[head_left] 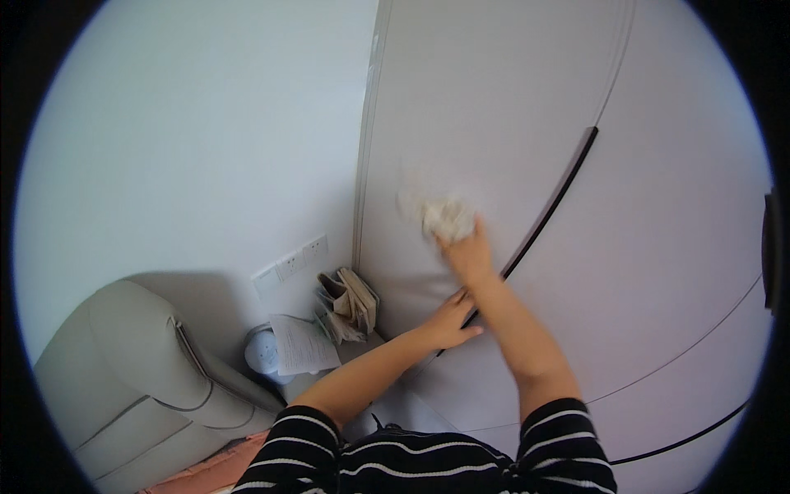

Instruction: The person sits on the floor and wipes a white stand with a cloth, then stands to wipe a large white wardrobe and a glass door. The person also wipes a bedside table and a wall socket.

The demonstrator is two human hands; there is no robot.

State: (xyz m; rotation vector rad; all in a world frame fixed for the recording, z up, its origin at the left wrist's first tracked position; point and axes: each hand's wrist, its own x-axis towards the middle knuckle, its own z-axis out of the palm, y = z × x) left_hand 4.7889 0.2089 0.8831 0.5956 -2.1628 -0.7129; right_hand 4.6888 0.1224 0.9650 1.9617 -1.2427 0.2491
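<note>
Your right hand is bunched around a white cloth, pressing it flat against the pale door, left of the dark gap between door panels. Your left hand lies spread, fingers together, on the door lower down, touching the gap's lower end. Papers and a sofa sit below left.

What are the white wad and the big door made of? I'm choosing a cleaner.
White wad: looks like crumpled tissue or thin cloth, soft and wrinkled, held in the right hand. Door: smooth, pale grey, faintly glossy panel, perhaps coated metal or laminate.
</note>
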